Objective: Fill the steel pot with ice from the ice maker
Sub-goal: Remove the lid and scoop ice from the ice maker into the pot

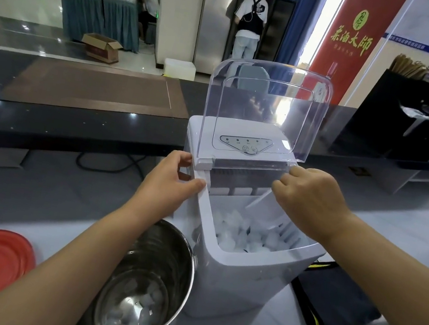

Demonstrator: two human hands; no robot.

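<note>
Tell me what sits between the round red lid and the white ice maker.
The round steel pot, holding a few ice cubes, stands between them, seen in the head view.

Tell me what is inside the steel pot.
A few ice cubes lie on the bottom of the steel pot, far from full. The left forearm crosses over its left side, hiding that part of the inside.

Bright indoor light, glare on counter (71,120), wide-angle edge distortion
</note>
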